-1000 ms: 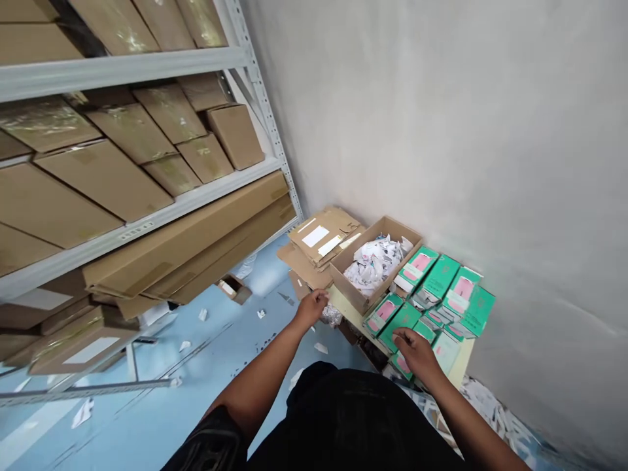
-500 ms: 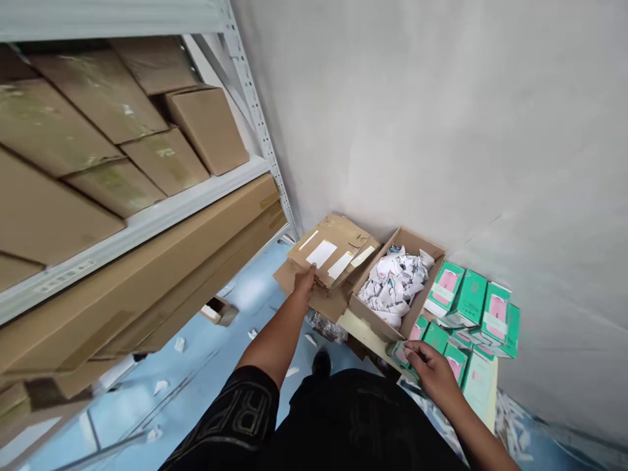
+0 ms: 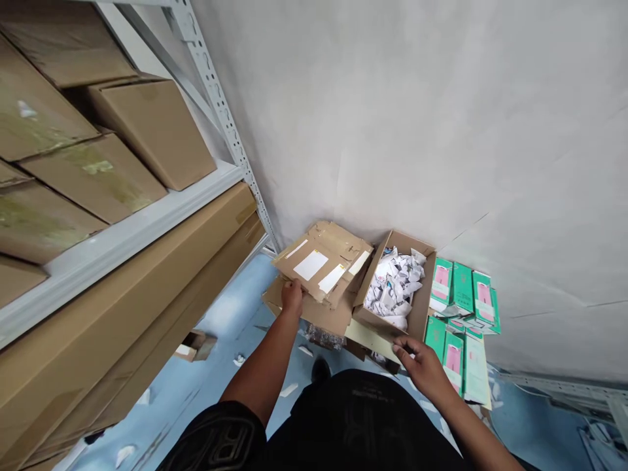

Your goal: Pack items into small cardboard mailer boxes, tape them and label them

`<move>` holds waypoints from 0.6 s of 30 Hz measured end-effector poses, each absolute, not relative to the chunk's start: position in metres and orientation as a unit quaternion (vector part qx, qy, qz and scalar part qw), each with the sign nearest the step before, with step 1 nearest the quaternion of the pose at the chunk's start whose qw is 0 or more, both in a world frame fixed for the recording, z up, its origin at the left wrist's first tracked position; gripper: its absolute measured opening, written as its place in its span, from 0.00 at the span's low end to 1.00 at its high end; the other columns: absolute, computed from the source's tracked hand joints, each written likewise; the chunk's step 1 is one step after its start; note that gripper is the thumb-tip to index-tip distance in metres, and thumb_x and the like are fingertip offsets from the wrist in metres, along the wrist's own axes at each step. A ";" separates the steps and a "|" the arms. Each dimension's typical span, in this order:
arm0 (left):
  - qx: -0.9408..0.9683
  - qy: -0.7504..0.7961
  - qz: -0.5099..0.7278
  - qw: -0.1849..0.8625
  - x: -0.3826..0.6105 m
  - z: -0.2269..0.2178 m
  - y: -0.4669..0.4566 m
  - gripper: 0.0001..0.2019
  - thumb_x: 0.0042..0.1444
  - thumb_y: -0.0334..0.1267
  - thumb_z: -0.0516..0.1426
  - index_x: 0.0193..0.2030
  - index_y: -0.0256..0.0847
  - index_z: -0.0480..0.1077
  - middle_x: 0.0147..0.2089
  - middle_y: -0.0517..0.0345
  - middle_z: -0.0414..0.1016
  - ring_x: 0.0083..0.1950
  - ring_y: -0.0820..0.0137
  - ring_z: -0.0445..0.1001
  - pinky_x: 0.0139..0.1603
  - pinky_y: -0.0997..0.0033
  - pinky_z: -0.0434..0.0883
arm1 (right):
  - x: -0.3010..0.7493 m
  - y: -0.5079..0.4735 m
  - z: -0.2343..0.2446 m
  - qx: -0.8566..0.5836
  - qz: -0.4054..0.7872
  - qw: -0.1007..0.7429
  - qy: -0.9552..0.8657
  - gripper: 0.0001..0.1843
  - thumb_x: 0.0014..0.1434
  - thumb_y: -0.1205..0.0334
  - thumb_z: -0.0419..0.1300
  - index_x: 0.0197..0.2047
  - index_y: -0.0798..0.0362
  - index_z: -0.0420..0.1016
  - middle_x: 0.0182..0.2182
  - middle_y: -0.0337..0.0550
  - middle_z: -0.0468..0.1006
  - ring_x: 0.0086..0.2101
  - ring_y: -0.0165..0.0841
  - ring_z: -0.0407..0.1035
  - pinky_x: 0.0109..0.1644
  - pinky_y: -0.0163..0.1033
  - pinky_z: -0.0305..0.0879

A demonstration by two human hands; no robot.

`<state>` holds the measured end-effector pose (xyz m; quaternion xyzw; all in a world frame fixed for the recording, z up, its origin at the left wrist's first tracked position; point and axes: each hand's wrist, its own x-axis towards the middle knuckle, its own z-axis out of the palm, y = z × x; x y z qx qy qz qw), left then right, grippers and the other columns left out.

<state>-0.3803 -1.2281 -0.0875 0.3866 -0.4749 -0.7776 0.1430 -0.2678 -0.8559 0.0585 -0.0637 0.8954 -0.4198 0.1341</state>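
My left hand rests on the near edge of a stack of flattened cardboard boxes with white labels, fingers curled onto the cardboard. My right hand hovers at the front corner of an open cardboard box filled with crumpled white paper; its fingers are bent and loosely apart, holding nothing I can see. Several green and pink small boxes lie just right of that hand.
Metal shelving loaded with brown cartons fills the left. Long flat cartons lean on its lower level. A grey wall stands behind. The blue floor holds paper scraps and a small open box.
The view has swung right and down. My left hand moved from beside the paper-filled box onto the flattened cardboard stack. My right hand slid off the green boxes toward the box's corner.
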 end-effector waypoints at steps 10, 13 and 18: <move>0.311 -0.396 -0.846 0.175 -0.353 -0.007 -1.280 0.17 0.46 0.40 0.65 0.43 0.40 0.72 0.32 0.63 0.79 0.33 0.68 0.79 0.37 0.69 0.77 | -0.262 -0.871 0.068 -0.067 -0.425 0.097 0.898 0.19 0.64 0.42 0.60 0.39 0.48 0.81 0.39 0.47 0.84 0.42 0.45 0.77 0.48 0.47 0.72; 0.230 -0.438 -0.858 0.140 -0.349 0.027 -1.279 0.22 0.48 0.45 0.68 0.49 0.40 0.74 0.36 0.60 0.82 0.36 0.66 0.81 0.38 0.69 0.78 | -0.263 -0.864 0.074 -0.026 -0.443 0.067 0.894 0.20 0.64 0.41 0.59 0.45 0.48 0.80 0.43 0.49 0.83 0.45 0.46 0.77 0.51 0.49 0.73; 0.142 -0.462 -0.866 0.128 -0.359 0.072 -1.240 0.25 0.46 0.49 0.72 0.49 0.42 0.75 0.42 0.56 0.83 0.42 0.63 0.83 0.42 0.68 0.79 | -0.266 -0.847 0.086 0.053 -0.536 -0.010 0.842 0.24 0.66 0.40 0.59 0.57 0.48 0.74 0.55 0.51 0.80 0.55 0.47 0.74 0.60 0.52 0.71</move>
